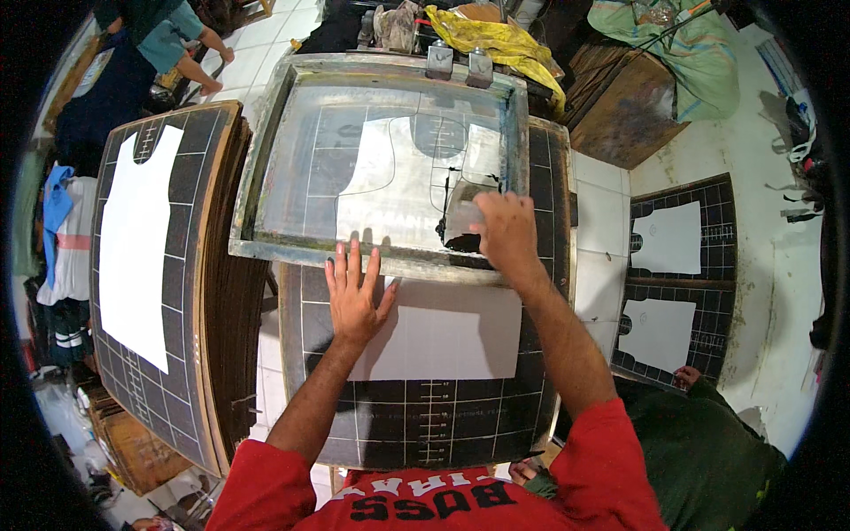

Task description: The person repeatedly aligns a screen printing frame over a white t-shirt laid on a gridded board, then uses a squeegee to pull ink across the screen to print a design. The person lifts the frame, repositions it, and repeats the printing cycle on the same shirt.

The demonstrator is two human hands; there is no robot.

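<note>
A screen-printing frame (252, 212) lies over a black gridded board (390, 434) in front of me. My left hand (354, 296) rests with fingers spread on the frame's near edge. My right hand (509, 232) is closed round a small pale squeegee (464, 209), inside the frame toward its right side. Black ink (463, 242) lies at the squeegee's lower edge, with dark streaks beside it. Through the mesh shows a white shirt-shaped cloth panel (367, 173); its plain lower part extends toward me past the frame. My right fingers partly hide the squeegee.
At left, a stack of gridded boards (221, 354) carries a white cloth panel (137, 248). Two more boards with white panels (666, 239) lie at right, near a person in a dark green sleeve (708, 434). Metal blocks (479, 67) sit on the frame's far edge.
</note>
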